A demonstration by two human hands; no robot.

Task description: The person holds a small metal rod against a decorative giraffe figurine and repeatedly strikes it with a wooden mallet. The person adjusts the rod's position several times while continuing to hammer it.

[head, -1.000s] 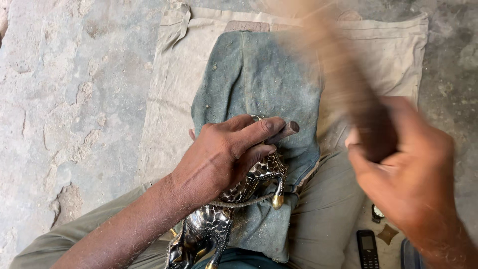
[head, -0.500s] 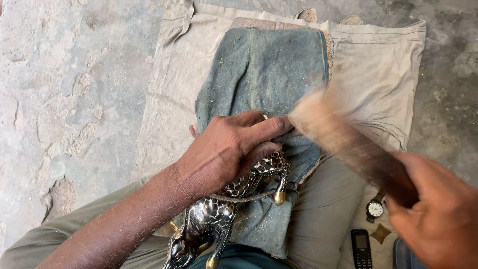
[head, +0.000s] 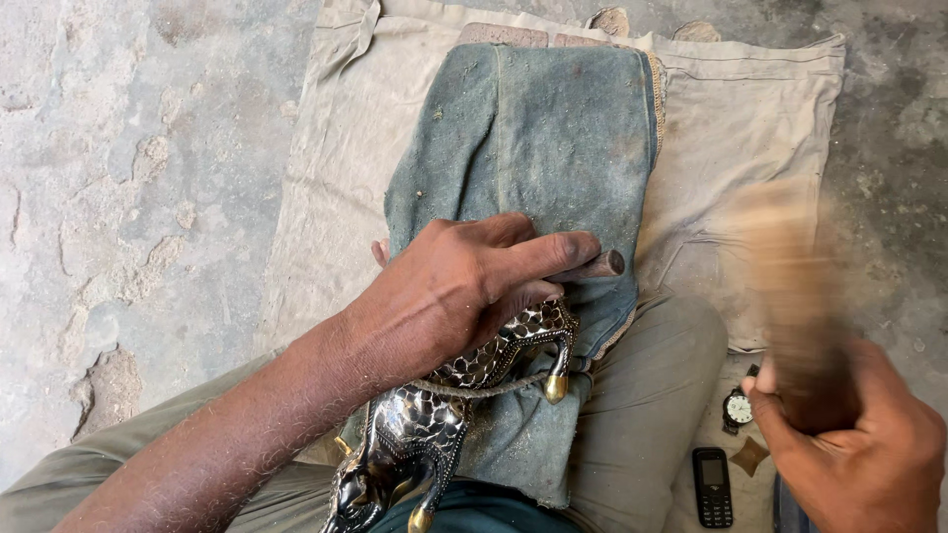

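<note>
We see a rough concrete floor [head: 118, 197] with a beige cloth [head: 750, 128] spread over it, and a thick grey-green folded cloth [head: 533, 128] laid on top, running from the far edge down onto the person's lap. The legs in olive trousers [head: 642, 395] lie under the near end of that cloth.

On the lap, resting on the grey-green cloth, lies a metal animal figurine [head: 434, 424], dark and silvery with a patterned surface and brass-coloured tips, its length running from the lower left up toward the middle. A thin cord [head: 484, 387] crosses its body.

Our left hand [head: 464, 286] presses down over the upper part of the figurine, its grip closed around a short dark punch [head: 597, 265] whose blunt end sticks out to the right past the fingertips.

Our right hand [head: 859, 444] is low at the right edge, its grip closed around the handle of a wooden mallet [head: 790, 266], which is blurred and stands well apart from the punch.

On the beige cloth beside the right knee lie a wristwatch [head: 737, 409], a small black mobile phone [head: 712, 486] and a small brown square piece [head: 750, 455], close together.
</note>
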